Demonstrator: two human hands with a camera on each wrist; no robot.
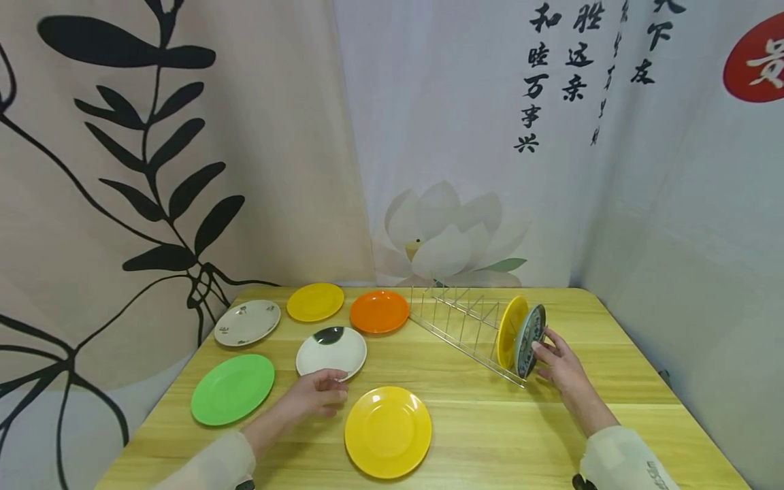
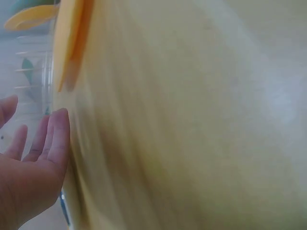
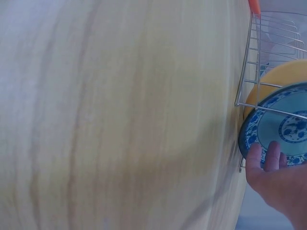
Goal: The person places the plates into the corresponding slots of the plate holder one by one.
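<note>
In the head view my right hand (image 1: pixel 560 364) is at the near end of a wire dish rack (image 1: pixel 456 327), beside a blue-patterned plate (image 1: pixel 530 340) standing on edge. The right wrist view shows its fingertips against the face of that plate (image 3: pixel 273 127), not wrapped round the rim. A yellow plate (image 1: pixel 510 332) stands just behind it in the rack. My left hand (image 1: pixel 318 395) hovers by the near rim of a white plate with a dark green patch (image 1: pixel 331 354). Its fingers (image 2: pixel 58 136) are loosely extended and hold nothing.
A yellow plate (image 1: pixel 388 433) lies near the front of the wooden table (image 1: pixel 490 442). Around the left side lie a green plate (image 1: pixel 233 389), a white patterned plate (image 1: pixel 248 322), another yellow plate (image 1: pixel 315 302) and an orange plate (image 1: pixel 379 312). Curtains hang behind.
</note>
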